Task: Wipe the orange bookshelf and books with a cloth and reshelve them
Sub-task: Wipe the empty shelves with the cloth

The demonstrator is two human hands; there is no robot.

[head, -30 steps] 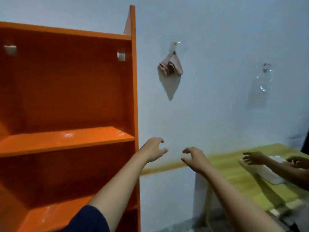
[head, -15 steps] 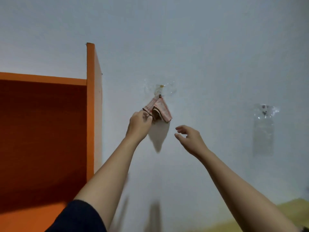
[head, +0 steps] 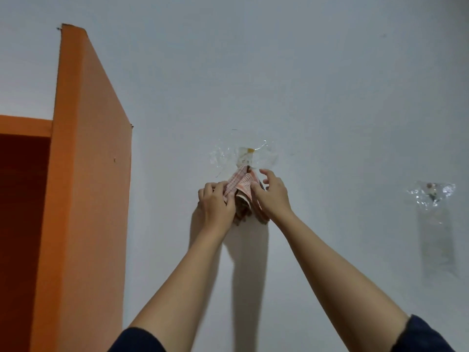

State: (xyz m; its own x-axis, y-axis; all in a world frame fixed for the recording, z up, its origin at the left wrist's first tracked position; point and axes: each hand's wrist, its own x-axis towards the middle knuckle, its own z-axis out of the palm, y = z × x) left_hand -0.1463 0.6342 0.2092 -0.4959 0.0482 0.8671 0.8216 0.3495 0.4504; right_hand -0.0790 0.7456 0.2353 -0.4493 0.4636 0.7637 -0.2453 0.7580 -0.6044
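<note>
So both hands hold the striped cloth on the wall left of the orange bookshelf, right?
No: the head view shows the cloth right of the orange bookshelf, not left. The left hand and right hand do hold it.

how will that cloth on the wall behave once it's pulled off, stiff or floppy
Probably floppy: the cloth hangs in bunched folds from the taped hook. Likely light, since tape alone seems to carry it. The left hand and right hand pinch its folds.
</note>
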